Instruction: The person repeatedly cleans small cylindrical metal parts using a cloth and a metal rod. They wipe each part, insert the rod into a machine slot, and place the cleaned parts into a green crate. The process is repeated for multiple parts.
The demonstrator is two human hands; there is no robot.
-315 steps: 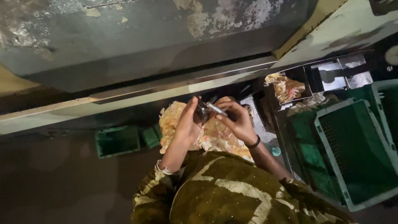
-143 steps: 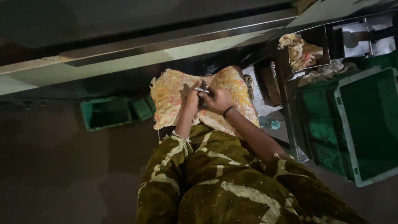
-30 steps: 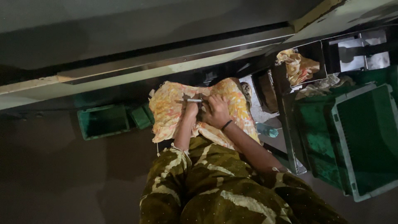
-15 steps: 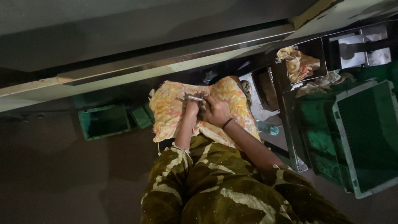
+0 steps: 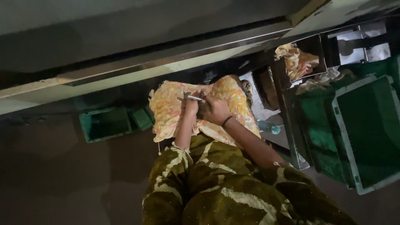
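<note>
My left hand [image 5: 190, 109] and my right hand [image 5: 215, 111] are pressed together over an orange and yellow flowered cloth [image 5: 168, 108] spread on my lap. A thin silver tool [image 5: 194, 98] pokes out to the left from between the fingers, held by my left hand. My right hand, with a dark band on its wrist, curls around a small dark part [image 5: 202, 109] that is mostly hidden. Both arms come out of an olive and yellow patterned garment [image 5: 216, 183].
A long pale metal bench edge [image 5: 166, 66] runs across above the hands. Green bins [image 5: 104, 123] stand on the dark floor at the left. A large green crate [image 5: 366, 133] and a metal frame [image 5: 291, 137] are at the right. A dark box holds crumpled orange cloth [image 5: 298, 61].
Ten seconds ago the hands were raised above the cloth; now they rest low on it. Over the last second they stay together with only small finger movement.
</note>
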